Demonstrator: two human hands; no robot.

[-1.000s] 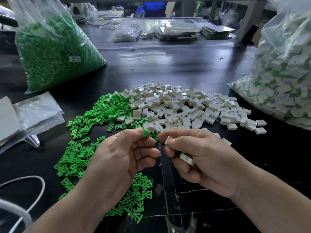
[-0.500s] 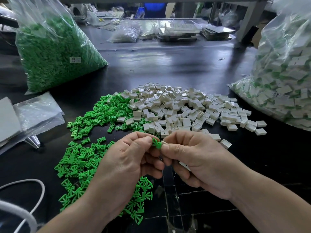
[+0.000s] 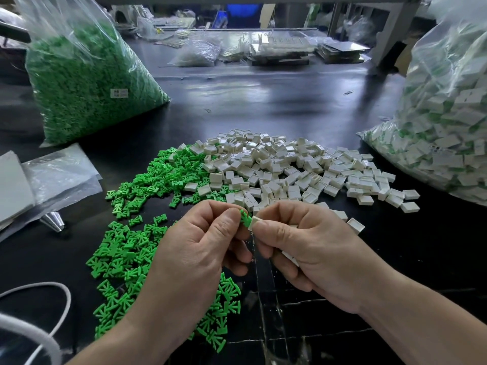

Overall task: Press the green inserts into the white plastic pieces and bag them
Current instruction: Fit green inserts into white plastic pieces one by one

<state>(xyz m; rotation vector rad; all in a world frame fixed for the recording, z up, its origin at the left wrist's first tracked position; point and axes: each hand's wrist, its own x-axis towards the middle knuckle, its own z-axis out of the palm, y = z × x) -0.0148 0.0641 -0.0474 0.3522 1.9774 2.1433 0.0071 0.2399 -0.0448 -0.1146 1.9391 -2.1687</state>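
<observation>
Currently | green insert (image 3: 245,219) is pinched by left hand (image 3: 195,248) | white piece (image 3: 255,222) is pinched by right hand (image 3: 303,246), touching insert's right side | long axis is judged aimed rightward | both held above counter (image 3: 263,101) near edge

A green insert (image 3: 245,219) touches a white piece (image 3: 255,222) at centre. More loose inserts (image 3: 126,248) sprawl toward 8 o'clock, white pieces (image 3: 284,169) heap at 12, a filled bag (image 3: 448,122) at 2.

The left hand (image 3: 195,248) and right hand (image 3: 303,246) are bare. The left forearm (image 3: 131,335) and right forearm (image 3: 421,322), visible to the lower edge of the frame, are also bare.
</observation>
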